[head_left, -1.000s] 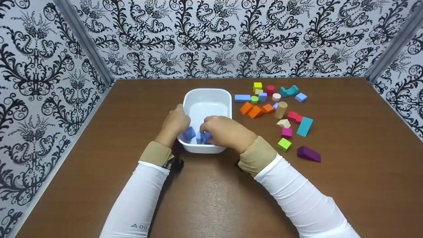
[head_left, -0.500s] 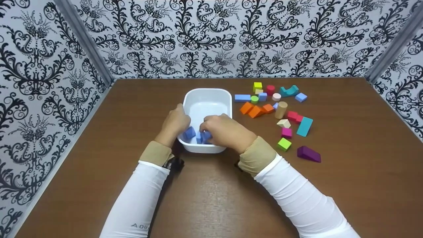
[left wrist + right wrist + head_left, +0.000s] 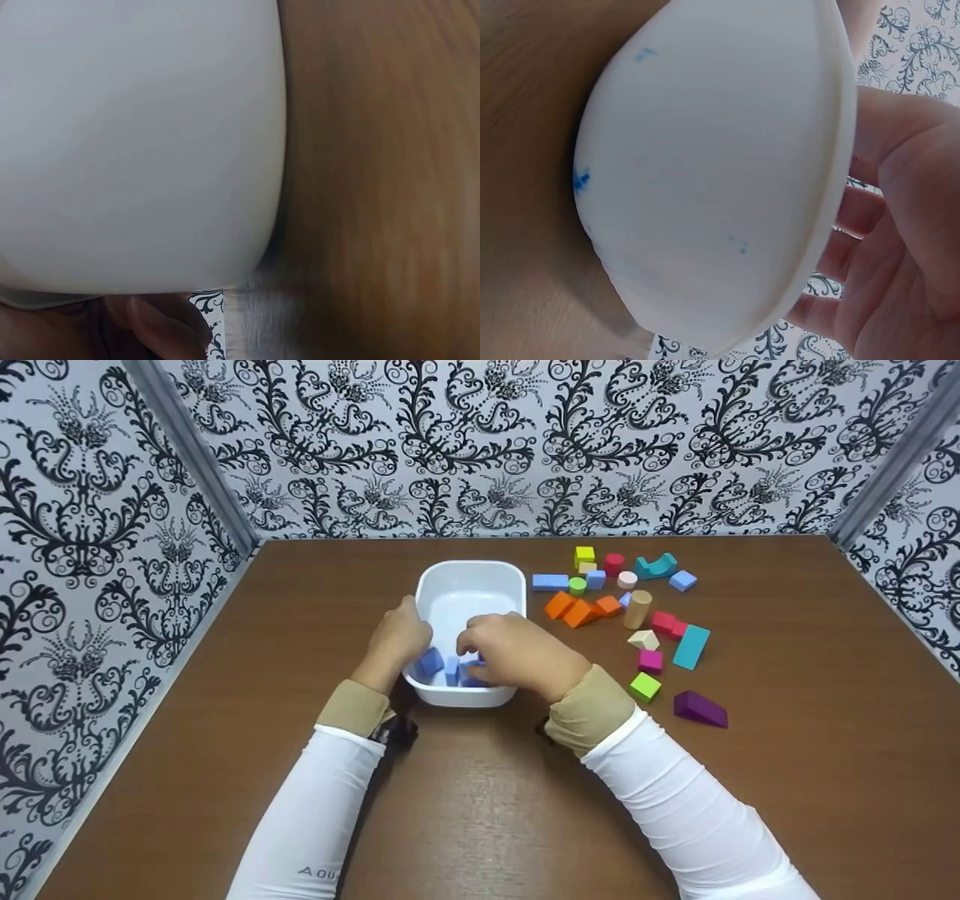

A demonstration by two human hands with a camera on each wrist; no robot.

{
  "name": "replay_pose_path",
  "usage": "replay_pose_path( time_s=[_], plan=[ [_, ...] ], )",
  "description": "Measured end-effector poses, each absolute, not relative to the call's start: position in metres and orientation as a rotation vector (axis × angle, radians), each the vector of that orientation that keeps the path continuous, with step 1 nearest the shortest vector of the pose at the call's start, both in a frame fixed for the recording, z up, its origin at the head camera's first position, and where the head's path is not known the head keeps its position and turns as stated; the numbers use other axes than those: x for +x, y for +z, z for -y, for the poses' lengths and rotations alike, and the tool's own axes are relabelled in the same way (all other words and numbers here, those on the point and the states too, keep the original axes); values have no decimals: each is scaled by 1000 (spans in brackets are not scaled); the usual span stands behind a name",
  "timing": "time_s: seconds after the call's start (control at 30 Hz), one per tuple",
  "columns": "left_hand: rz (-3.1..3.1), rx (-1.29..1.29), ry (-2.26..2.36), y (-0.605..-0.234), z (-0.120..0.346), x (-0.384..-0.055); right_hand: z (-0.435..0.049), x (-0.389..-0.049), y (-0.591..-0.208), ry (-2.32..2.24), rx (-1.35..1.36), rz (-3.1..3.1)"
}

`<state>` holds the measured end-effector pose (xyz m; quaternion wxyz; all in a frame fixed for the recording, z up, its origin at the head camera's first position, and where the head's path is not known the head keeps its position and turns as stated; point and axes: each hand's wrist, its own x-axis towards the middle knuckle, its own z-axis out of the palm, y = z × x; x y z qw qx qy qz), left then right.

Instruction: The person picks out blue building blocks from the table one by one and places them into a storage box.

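A white plastic tub [image 3: 470, 611] stands on the brown table. My left hand [image 3: 403, 634] grips its left rim; in the left wrist view curled fingers [image 3: 161, 326] show under the tub's wall. My right hand [image 3: 521, 652] reaches over the right rim, fingers dipping inside with thumb and forefinger apart. At the tub's near end lie a blue block [image 3: 430, 661], a narrow blue block [image 3: 451, 671] and another blue block [image 3: 471, 675] right under my right thumb. The right wrist view has the tub's outer wall [image 3: 712, 150] hiding my right fingertips.
Several wooden blocks lie scattered right of the tub, among them orange blocks [image 3: 580, 613], a tan cylinder [image 3: 637, 610], a teal block [image 3: 691, 647], a lime cube [image 3: 645, 688] and a purple wedge [image 3: 700, 709]. Patterned panels [image 3: 510, 450] wall the table's back and sides.
My right hand has shifted slightly up and right, and its thumb and fingers have spread, letting go of the blue block at the near end. My left hand has stayed at the rim.
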<state>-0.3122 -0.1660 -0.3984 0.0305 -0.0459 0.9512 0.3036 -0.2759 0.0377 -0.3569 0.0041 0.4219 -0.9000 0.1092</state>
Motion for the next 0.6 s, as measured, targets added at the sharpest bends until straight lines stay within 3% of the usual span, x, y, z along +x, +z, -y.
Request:
replay_pose_path(
  time_s=[0.6],
  plan=[
    [-2926, -149, 934, -398, 165, -311, -74, -285, -320, 565, 1194, 2814]
  ],
)
